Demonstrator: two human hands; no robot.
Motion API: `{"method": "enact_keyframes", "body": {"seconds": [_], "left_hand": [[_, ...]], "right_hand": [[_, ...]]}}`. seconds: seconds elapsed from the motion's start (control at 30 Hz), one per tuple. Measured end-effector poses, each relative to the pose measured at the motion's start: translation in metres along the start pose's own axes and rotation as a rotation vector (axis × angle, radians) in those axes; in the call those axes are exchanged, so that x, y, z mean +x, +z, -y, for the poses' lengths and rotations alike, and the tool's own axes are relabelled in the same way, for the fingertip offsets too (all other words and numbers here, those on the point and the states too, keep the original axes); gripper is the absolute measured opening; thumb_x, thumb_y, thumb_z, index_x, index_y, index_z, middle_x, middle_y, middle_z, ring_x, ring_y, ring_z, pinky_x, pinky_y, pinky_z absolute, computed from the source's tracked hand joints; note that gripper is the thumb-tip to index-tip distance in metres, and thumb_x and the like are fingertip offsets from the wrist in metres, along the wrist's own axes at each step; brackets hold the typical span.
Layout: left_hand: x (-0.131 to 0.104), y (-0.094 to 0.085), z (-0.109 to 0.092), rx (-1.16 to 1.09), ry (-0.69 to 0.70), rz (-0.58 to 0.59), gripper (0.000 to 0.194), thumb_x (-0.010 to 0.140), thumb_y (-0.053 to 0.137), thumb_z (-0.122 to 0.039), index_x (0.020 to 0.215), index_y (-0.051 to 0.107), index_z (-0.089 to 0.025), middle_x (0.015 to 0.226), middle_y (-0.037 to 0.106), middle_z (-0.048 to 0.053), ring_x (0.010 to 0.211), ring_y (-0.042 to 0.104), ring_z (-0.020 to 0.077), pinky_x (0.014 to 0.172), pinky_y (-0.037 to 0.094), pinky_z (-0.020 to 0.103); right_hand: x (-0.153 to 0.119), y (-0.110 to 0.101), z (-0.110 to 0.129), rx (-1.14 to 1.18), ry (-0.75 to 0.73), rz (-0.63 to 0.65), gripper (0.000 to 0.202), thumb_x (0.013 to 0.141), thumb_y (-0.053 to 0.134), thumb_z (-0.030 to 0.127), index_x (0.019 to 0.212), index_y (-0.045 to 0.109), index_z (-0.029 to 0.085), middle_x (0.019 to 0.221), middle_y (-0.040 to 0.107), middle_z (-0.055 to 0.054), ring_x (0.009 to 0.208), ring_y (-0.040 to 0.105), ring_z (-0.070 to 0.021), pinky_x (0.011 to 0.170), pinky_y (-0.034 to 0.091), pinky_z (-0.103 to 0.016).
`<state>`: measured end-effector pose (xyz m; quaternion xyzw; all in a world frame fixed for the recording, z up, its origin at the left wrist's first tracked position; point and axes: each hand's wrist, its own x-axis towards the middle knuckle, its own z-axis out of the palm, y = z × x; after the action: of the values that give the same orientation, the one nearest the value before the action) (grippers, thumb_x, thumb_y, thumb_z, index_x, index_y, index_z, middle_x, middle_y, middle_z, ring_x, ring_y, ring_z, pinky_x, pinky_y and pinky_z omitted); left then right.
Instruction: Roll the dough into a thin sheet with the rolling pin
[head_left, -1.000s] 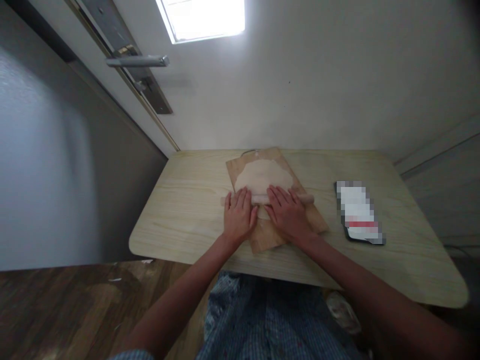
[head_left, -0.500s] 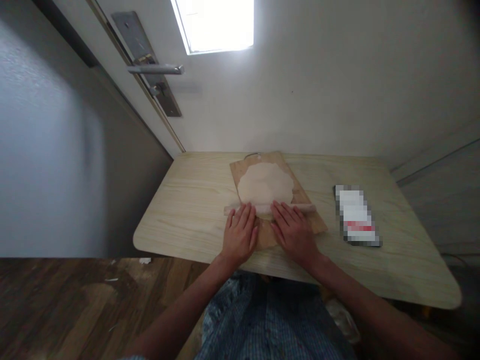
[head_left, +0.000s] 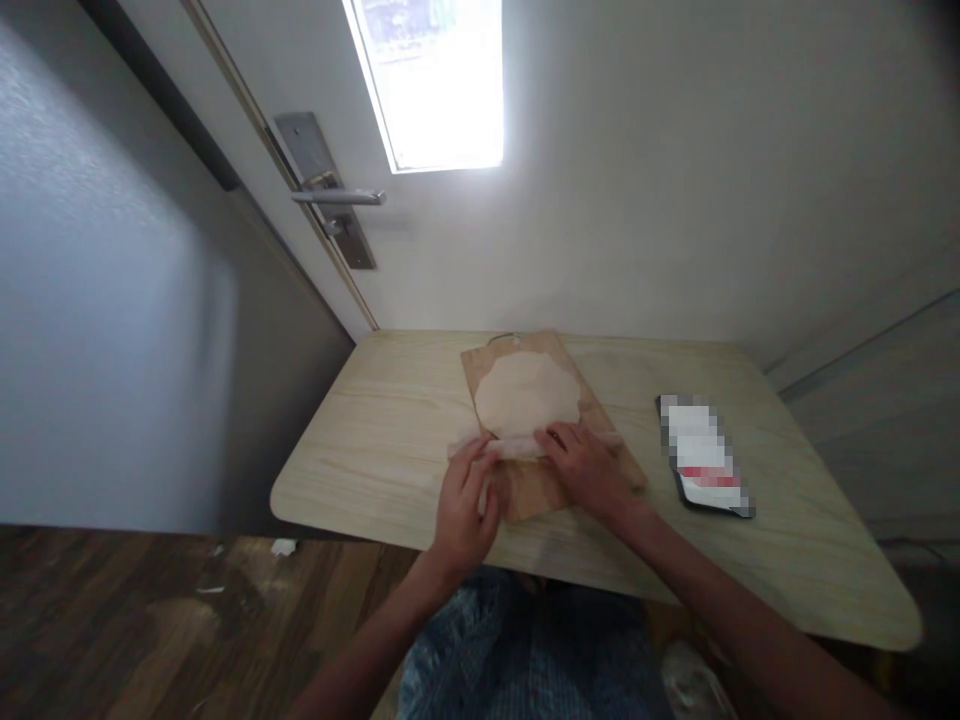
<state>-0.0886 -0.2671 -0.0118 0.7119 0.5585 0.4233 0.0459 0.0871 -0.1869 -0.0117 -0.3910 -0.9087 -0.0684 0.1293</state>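
A pale wooden rolling pin (head_left: 519, 447) lies crosswise at the near edge of a flat, roughly round sheet of dough (head_left: 529, 393). Under both is a wooden cutting board (head_left: 534, 490), set at a slant on the table. My left hand (head_left: 461, 510) grips the pin near its left end, fingers bent over the top and thumb on the near side. Farther right, my right hand (head_left: 589, 470) has its fingers curled over the pin, hiding part of it.
The light wood table (head_left: 367, 430) has rounded corners and stands against a white door with a metal handle (head_left: 341, 198) and a bright window (head_left: 442, 90). A blurred-out flat object with a dark edge (head_left: 705, 455) lies on the right of the table.
My fingers were stretched flat over the rolling pin; now they bend around it. The pin sits slightly nearer, just off the dough's near edge. The view has tilted up a little.
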Motion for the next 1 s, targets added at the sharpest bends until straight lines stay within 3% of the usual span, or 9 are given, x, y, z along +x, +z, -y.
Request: {"method": "enact_keyframes", "body": {"seconds": [0.1, 0.23, 0.3, 0.4, 0.5, 0.6, 0.77, 0.93, 1.0], "left_hand": [[0.005, -0.008, -0.003, -0.235, -0.253, -0.150, 0.027, 0.075, 0.045, -0.011, 0.100, 0.054, -0.018, 0.109, 0.054, 0.009, 0.105, 0.048, 0.0189, 0.091, 0.039, 0.038], [0.018, -0.008, 0.000, -0.733, -0.816, -0.127, 0.021, 0.068, 0.051, -0.016, 0.088, 0.058, -0.016, 0.094, 0.060, 0.006, 0.091, 0.056, 0.0171, 0.083, 0.042, 0.031], [0.028, -0.003, 0.002, -0.967, -1.016, -0.118, 0.020, 0.064, 0.053, -0.013, 0.083, 0.059, -0.014, 0.088, 0.061, 0.005, 0.085, 0.057, 0.0150, 0.080, 0.043, 0.028], [0.045, 0.003, -0.002, -1.171, -1.210, -0.139, 0.014, 0.059, 0.052, -0.004, 0.068, 0.059, -0.013, 0.073, 0.059, 0.002, 0.070, 0.057, 0.0099, 0.069, 0.044, 0.020], [0.065, 0.005, -0.009, -1.231, -1.350, -0.147, 0.016, 0.059, 0.047, 0.002, 0.057, 0.055, -0.012, 0.063, 0.056, 0.001, 0.058, 0.054, 0.0065, 0.058, 0.043, 0.016], [0.081, 0.010, -0.011, -1.216, -1.414, -0.146, 0.020, 0.062, 0.047, 0.004, 0.052, 0.051, -0.013, 0.054, 0.051, -0.001, 0.050, 0.050, 0.0056, 0.051, 0.042, 0.015], [0.088, 0.025, -0.003, -1.140, -1.348, -0.176, 0.027, 0.063, 0.045, 0.007, 0.045, 0.044, -0.014, 0.046, 0.045, -0.004, 0.042, 0.043, 0.0025, 0.047, 0.038, 0.013], [0.092, 0.034, 0.011, -1.033, -1.253, -0.102, 0.013, 0.064, 0.059, -0.004, 0.053, 0.055, -0.010, 0.047, 0.051, -0.001, 0.040, 0.043, 0.0040, 0.040, 0.033, 0.015], [0.096, 0.039, 0.017, -0.912, -1.137, -0.069, 0.007, 0.059, 0.066, -0.008, 0.060, 0.059, -0.010, 0.053, 0.056, 0.001, 0.045, 0.047, 0.0063, 0.041, 0.034, 0.016]], "right_hand": [[0.006, -0.002, -0.002, 0.035, 0.068, 0.037, 0.017, 0.081, 0.046, 0.019, 0.095, 0.056, 0.016, 0.095, 0.057, -0.009, 0.086, 0.052, -0.0226, 0.072, 0.042, -0.034], [0.005, -0.002, -0.017, 0.367, 0.357, -0.099, 0.017, 0.083, 0.040, 0.027, 0.090, 0.052, 0.017, 0.092, 0.056, -0.009, 0.086, 0.052, -0.0208, 0.072, 0.042, -0.033], [0.004, -0.002, -0.027, 0.624, 0.507, -0.176, 0.022, 0.080, 0.040, 0.036, 0.087, 0.051, 0.018, 0.087, 0.056, -0.008, 0.082, 0.053, -0.0199, 0.071, 0.043, -0.033], [0.003, -0.003, -0.037, 1.040, 0.779, -0.158, 0.033, 0.071, 0.044, 0.050, 0.081, 0.049, 0.019, 0.071, 0.054, -0.003, 0.064, 0.054, -0.0169, 0.060, 0.045, -0.032], [0.000, -0.003, -0.040, 1.333, 1.008, -0.130, 0.041, 0.060, 0.054, 0.056, 0.078, 0.049, 0.020, 0.062, 0.052, 0.002, 0.052, 0.051, -0.0128, 0.051, 0.044, -0.028], [-0.005, -0.001, -0.040, 1.450, 1.098, -0.177, 0.041, 0.054, 0.061, 0.054, 0.075, 0.051, 0.020, 0.059, 0.053, 0.003, 0.051, 0.052, -0.0113, 0.049, 0.043, -0.024], [-0.014, 0.003, -0.040, 1.535, 1.094, -0.225, 0.039, 0.055, 0.063, 0.053, 0.073, 0.052, 0.020, 0.059, 0.058, 0.002, 0.055, 0.057, -0.0129, 0.050, 0.044, -0.023], [-0.017, 0.005, -0.039, 1.496, 1.027, -0.218, 0.037, 0.062, 0.058, 0.055, 0.074, 0.052, 0.020, 0.064, 0.061, 0.000, 0.061, 0.059, -0.0142, 0.056, 0.046, -0.024], [-0.017, 0.005, -0.039, 1.463, 1.006, -0.197, 0.038, 0.063, 0.057, 0.055, 0.076, 0.052, 0.020, 0.066, 0.062, 0.000, 0.062, 0.059, -0.0142, 0.056, 0.046, -0.024]]}}
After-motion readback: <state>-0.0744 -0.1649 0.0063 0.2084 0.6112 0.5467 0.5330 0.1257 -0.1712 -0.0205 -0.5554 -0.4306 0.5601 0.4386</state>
